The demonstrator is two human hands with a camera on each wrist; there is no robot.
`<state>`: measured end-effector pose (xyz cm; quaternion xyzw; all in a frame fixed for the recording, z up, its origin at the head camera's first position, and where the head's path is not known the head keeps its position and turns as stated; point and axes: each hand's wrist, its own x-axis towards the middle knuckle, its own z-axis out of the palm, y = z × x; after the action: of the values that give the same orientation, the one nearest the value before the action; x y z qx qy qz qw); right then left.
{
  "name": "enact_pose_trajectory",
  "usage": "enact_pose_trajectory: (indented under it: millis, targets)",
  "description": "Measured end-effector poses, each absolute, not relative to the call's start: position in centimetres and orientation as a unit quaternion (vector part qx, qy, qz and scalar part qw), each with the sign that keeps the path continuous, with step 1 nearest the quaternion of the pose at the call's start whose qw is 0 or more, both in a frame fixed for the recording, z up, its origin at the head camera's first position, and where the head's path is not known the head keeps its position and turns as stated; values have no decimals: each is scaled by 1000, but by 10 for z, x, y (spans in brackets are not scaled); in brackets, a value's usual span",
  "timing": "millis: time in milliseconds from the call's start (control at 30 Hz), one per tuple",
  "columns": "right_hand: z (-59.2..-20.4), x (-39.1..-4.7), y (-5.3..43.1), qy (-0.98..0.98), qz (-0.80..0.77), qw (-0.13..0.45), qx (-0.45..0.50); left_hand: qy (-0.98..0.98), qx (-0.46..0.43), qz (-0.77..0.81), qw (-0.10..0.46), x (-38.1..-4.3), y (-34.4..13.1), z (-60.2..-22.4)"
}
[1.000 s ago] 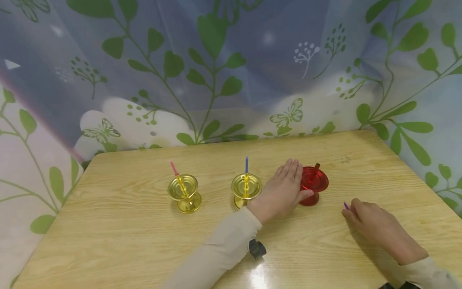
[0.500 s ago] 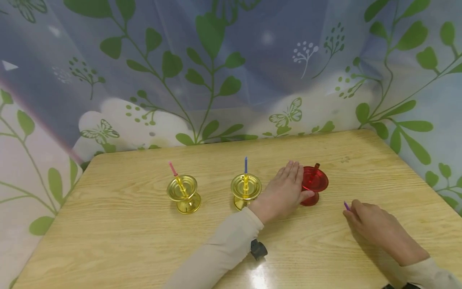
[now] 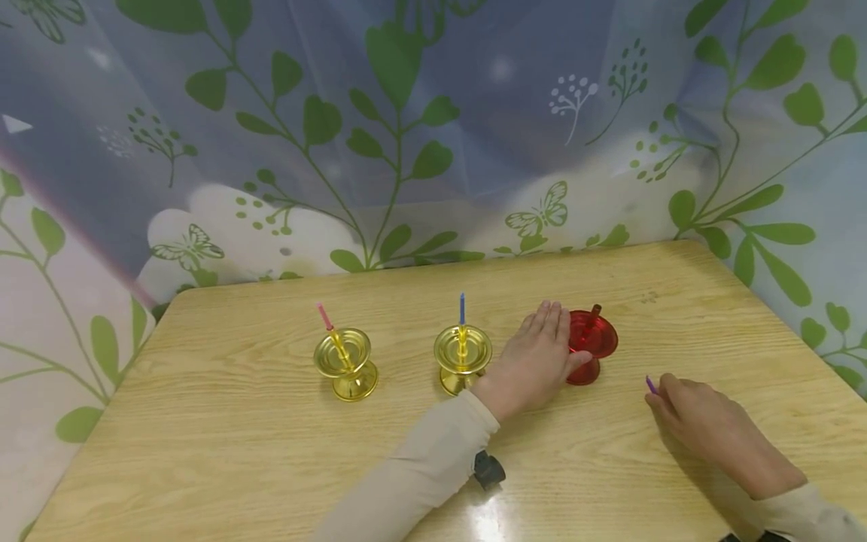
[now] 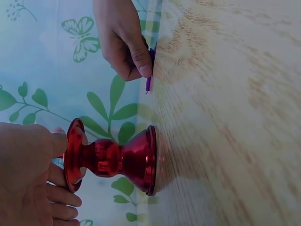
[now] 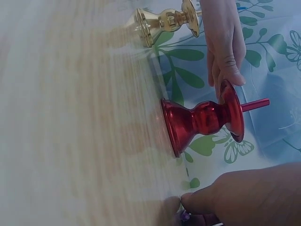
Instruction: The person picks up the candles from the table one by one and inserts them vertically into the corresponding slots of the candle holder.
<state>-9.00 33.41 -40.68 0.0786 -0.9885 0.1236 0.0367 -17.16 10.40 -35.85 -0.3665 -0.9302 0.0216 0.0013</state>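
A shiny red candle holder (image 3: 596, 342) stands upright on the table, its thin stem poking up from the dish with no candle in it. My left hand (image 3: 531, 369) lies against the holder's left side, fingers straight and together, thumb at the dish rim. Between thumb and fingers, my right hand (image 3: 704, 425) pinches a small purple candle (image 3: 651, 385), low over the table to the right of the holder. In the left wrist view, the purple candle's (image 4: 148, 85) ends stick out past the fingers. The right wrist view shows the red holder's (image 5: 207, 117) whole side.
A gold candle holder (image 3: 463, 350) with a blue candle (image 3: 463, 309) stands left of my left hand. Farther left, another gold holder (image 3: 355, 382) bears a tilted pink candle (image 3: 325, 316). The wooden table (image 3: 223, 421) ends at a leaf-patterned cloth (image 3: 488, 165) behind.
My left hand has shifted slightly to the right at the red candle holder, its thumb a little higher against the dish. The right hand still pinches the purple candle in nearly the same place.
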Motion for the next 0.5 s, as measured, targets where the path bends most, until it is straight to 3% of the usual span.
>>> enact_pose_trajectory:
  millis: [500]
  targets:
    - [-409, -89, 335, -987, 129, 47, 83, -933, -358, 21, 3, -171, 107, -361]
